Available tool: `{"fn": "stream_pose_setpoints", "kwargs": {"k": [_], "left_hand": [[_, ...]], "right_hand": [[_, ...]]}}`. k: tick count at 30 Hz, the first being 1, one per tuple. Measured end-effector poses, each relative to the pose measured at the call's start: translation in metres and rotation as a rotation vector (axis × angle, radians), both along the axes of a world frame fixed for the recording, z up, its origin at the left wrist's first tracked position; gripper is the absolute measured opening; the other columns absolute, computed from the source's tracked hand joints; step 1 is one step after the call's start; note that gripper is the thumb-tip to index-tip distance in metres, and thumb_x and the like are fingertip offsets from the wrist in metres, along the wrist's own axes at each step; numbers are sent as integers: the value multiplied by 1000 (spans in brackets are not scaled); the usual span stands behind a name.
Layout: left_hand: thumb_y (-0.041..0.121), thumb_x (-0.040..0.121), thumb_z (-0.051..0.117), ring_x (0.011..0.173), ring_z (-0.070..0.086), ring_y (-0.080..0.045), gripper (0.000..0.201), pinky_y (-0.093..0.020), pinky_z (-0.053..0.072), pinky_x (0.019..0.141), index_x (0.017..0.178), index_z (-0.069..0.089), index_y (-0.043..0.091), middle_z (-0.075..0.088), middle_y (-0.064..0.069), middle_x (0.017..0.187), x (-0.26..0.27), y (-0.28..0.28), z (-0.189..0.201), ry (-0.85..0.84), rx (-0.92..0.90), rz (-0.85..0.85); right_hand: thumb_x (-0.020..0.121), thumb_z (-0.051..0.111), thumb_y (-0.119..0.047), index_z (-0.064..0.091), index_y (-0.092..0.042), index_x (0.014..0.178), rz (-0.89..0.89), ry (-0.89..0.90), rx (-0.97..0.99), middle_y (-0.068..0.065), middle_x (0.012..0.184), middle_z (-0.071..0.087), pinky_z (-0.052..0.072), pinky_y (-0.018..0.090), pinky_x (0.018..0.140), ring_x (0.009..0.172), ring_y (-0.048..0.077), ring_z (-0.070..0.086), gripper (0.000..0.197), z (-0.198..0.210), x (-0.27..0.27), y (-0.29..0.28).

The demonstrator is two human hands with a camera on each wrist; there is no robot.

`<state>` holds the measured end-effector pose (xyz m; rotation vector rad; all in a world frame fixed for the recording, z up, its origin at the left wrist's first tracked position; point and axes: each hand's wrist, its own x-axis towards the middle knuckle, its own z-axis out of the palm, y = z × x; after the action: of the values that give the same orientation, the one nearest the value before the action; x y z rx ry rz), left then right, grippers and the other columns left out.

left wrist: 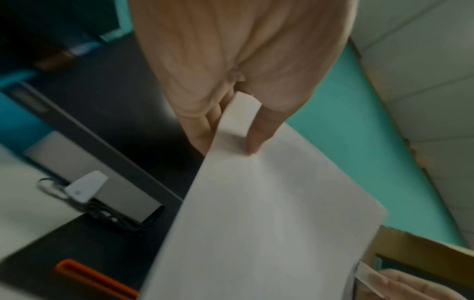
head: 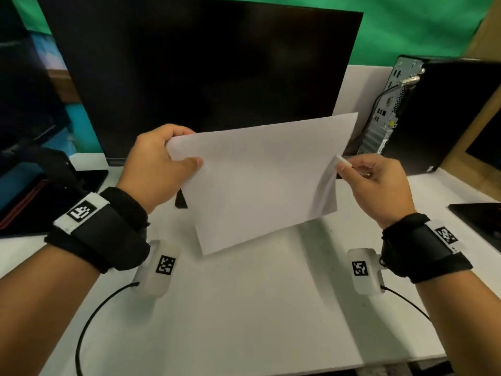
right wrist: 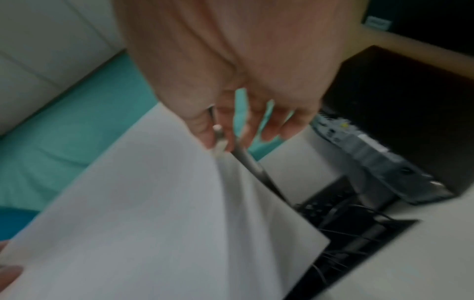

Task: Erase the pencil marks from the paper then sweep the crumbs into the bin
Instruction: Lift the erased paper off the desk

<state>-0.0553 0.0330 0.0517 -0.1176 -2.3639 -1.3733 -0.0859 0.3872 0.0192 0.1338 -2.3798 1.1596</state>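
1. The paper (head: 260,180) is up off the counter (head: 244,308), tilted, with its low corner hanging over the surface. No pencil marks that I can make out, so the erasing looks done to me.
2. Left hand (head: 160,169) has its grip pinched on the sheet's top left corner. Right hand (head: 379,185) pinches the right edge, with a small white piece, probably the eraser (head: 342,162), between the fingers.
3. A few dark specks sit on the counter under the sheet; probably crumbs.
4. Still left, I'd say: sweeping. No bin in any view.
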Motion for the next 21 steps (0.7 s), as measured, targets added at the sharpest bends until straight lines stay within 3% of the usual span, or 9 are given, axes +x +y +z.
{"fn": "stream_pose_setpoints", "kwargs": {"k": [2, 4, 7, 9, 11, 13, 15, 18, 21], "left_hand": [[13, 87, 74, 95, 63, -13, 32, -35, 57, 71, 113, 63, 28, 65, 6, 105, 5, -18, -5, -67, 41, 75], [11, 88, 73, 94, 64, -14, 34, -33, 55, 67, 116, 63, 26, 66, 5, 104, 14, -43, -15, -147, 115, 172], [5, 88, 71, 99, 64, -23, 36, -35, 54, 69, 118, 62, 22, 66, -3, 109, 35, -92, -40, -308, 317, 324], [1, 88, 71, 102, 65, -29, 34, -43, 57, 79, 115, 62, 20, 67, -8, 112, 52, -123, -58, -398, 435, 405], [-1, 87, 71, 103, 66, -32, 32, -48, 57, 85, 111, 63, 18, 67, -11, 113, 68, -149, -73, -449, 499, 471], [-3, 86, 71, 98, 67, -32, 30, -45, 57, 78, 105, 64, 19, 69, -12, 109, 81, -170, -85, -474, 528, 545], [-5, 84, 72, 93, 69, -32, 30, -43, 57, 72, 103, 64, 18, 70, -14, 106, 91, -187, -95, -504, 564, 613], [-4, 84, 72, 95, 69, -35, 36, -49, 59, 76, 113, 64, 15, 70, -15, 109, 105, -209, -107, -540, 625, 693], [-3, 85, 72, 97, 68, -37, 38, -52, 58, 82, 117, 62, 15, 69, -17, 112, 118, -220, -111, -564, 625, 769]], "right_hand": [[93, 63, -49, 79, -25, 85, -66, 130, 62, -12, 85, 72, 56, 32, 80, 84, 4, 65, 30, 8, 4, -23], [93, 65, -44, 76, -22, 77, 34, 168, 120, -14, 71, 65, 50, 25, 67, 73, 5, 58, 29, 14, 13, -64], [89, 72, -42, 71, -21, 76, 355, -94, 43, -11, 62, 58, 41, 12, 54, 57, 2, 52, 25, 7, 22, -139], [86, 74, -43, 72, -20, 80, 508, -312, 92, -9, 67, 64, 48, 18, 59, 63, 4, 60, 24, -7, 17, -189], [86, 74, -40, 73, -14, 83, 609, -463, 165, -1, 78, 70, 58, 34, 71, 76, 17, 68, 25, -23, 8, -238], [88, 72, -36, 74, -9, 87, 674, -551, 253, 6, 92, 73, 59, 41, 85, 89, 27, 70, 27, -38, 2, -284], [90, 69, -35, 74, -6, 97, 714, -627, 310, 11, 104, 73, 57, 41, 92, 98, 31, 69, 30, -53, -1, -325], [88, 68, -31, 72, -5, 105, 741, -734, 316, 13, 103, 74, 59, 40, 89, 96, 32, 71, 31, -72, -3, -376], [85, 68, -27, 73, -3, 98, 755, -832, 310, 14, 93, 75, 62, 42, 81, 86, 33, 73, 27, -89, -2, -411]]}}
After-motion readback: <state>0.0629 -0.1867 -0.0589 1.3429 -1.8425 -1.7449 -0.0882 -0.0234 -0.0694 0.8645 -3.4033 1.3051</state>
